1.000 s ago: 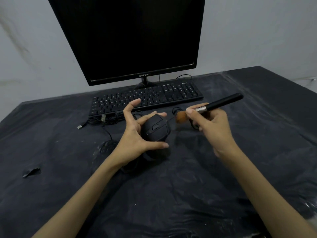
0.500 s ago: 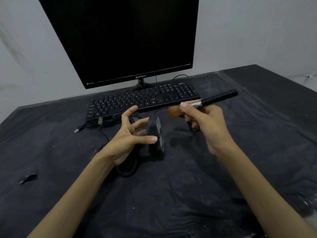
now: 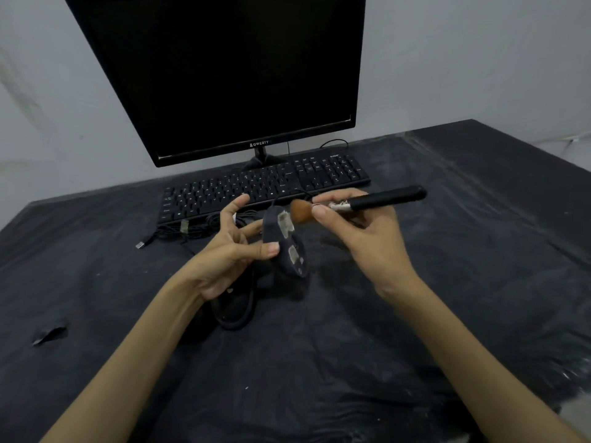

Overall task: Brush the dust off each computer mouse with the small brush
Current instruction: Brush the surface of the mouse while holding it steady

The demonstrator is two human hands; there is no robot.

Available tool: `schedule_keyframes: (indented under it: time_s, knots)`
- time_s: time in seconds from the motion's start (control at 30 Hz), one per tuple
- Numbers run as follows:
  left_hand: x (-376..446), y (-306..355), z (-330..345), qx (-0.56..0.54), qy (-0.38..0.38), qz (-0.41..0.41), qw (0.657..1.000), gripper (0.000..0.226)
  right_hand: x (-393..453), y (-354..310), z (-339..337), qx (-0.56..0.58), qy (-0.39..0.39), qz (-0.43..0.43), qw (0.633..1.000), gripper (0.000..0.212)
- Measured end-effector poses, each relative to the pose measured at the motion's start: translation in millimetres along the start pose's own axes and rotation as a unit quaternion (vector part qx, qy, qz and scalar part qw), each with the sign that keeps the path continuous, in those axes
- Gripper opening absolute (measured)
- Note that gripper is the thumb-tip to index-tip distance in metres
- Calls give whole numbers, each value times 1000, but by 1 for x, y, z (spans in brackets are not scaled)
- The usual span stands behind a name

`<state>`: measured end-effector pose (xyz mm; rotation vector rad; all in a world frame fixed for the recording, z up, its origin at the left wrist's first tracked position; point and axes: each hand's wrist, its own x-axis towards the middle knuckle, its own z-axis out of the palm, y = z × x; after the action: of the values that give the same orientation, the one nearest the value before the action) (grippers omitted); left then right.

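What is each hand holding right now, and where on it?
The left hand pinches the dusty black computer mouse by its sides, underside showing. The right hand pinches the black-handled brush at its silver ferrule.

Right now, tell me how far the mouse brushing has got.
Done: nothing can be confirmed as clean. In hand: the left hand holds one mouse tipped so its underside shows, and the right hand has the brush with its bristles at its upper end. Left: pale dust patches on that underside, and a second mouse on the table.
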<state>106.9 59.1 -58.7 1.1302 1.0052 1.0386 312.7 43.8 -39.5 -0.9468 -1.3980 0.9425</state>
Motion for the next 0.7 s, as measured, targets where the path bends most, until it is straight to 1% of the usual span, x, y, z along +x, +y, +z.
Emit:
schedule_keyframes:
  time_s: [0.03, 0.07, 0.1, 0.13, 0.17, 0.2, 0.23, 0.27, 0.3, 0.33, 0.37, 0.4, 0.43, 0.47, 0.5, 0.53, 0.57, 0.63, 0.67, 0.7]
  knots:
    - [0, 0, 1, 4, -7, -1, 1000, 98, -1, 2, 3, 6, -31, 11, 999, 9]
    - [0, 1, 2, 6, -12, -2, 1000, 99, -1, 6, 4, -30, -56, 33, 997, 9]
    - [-1, 2, 2, 7, -11, -2, 1000, 98, 1, 13, 2, -103, -62, 53, 991, 8]
    - [-2, 2, 1, 4, -6, -2, 1000, 98, 4, 20, -2, -197, -46, 73, 977, 6]
    - [-3, 2, -1, 1, -4, -2, 1000, 97, 7, 23, -8, -273, -14, 89, 958, 6]
    - [-5, 2, -2, 1, -1, -2, 1000, 96, 8, 24, -13, -296, 22, 99, 950, 6]
    - [-6, 2, -2, 2, 0, -5, 1000, 94, 8, 23, -15, -265, 43, 90, 959, 6]
    - [-7, 3, -1, 5, 6, -9, 1000, 95, 8, 19, -14, -192, 46, 72, 978, 6]
    - [-6, 3, 1, 8, 14, -14, 1000, 98, 6, 14, -10, -105, 30, 55, 993, 6]
    - [-5, 4, 4, 10, 27, -20, 999, 102, 3, 8, -5, -33, -3, 44, 998, 7]
    - [-4, 5, 7, 9, 44, -24, 999, 101, -1, 5, -2, -7, -41, 36, 998, 8]
    - [-3, 6, 8, 10, 64, -23, 998, 94, -3, 5, 0, -23, -83, 35, 996, 7]
    - [-1, 7, 9, 11, 83, -20, 996, 89, -5, 7, 0, -82, -125, 44, 988, 5]
    - [-1, 7, 8, 8, 99, -19, 995, 89, -6, 10, -3, -158, -161, 59, 972, 3]
    - [-1, 8, 7, 0, 111, -21, 994, 91, -5, 12, -7, -215, -173, 75, 958, 2]
    - [-2, 8, 7, -9, 118, -25, 993, 92, -3, 14, -11, -233, -157, 86, 956, 3]
    - [-3, 8, 8, -13, 122, -27, 992, 90, -2, 15, -13, -213, -124, 83, 966, 3]
    - [-4, 8, 10, -4, 132, -31, 991, 81, 1, 13, -11, -110, -40, 46, 992, 4]
    - [-4, 8, 11, -3, 140, -33, 990, 81, 2, 9, -8, -57, -12, 23, 998, 6]
    - [-4, 8, 12, -4, 148, -33, 988, 84, 2, 7, -5, -17, -4, 9, 1000, 8]
